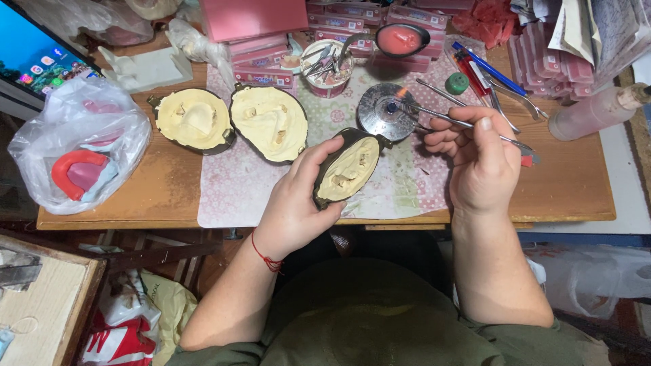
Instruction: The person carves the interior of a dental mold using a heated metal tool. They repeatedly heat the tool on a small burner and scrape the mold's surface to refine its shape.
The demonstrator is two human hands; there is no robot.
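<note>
A thin metal tool [468, 124] is pinched in the closed right hand [483, 166], right of centre in the frame. Its long axis runs up-left, and its tip is held at the small flame over the round burner [380, 112]. A flask half [349, 169] is gripped by the left hand [295, 203], just left of the right hand, at centre. Two more flask halves [268, 122] lie at upper left.

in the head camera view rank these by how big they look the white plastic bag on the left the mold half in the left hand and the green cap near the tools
1. White plastic bag: largest.
2. Mold half held in the left hand; it is raised toward the camera, so it may look bigger than it is.
3. Green cap: smallest.
</note>
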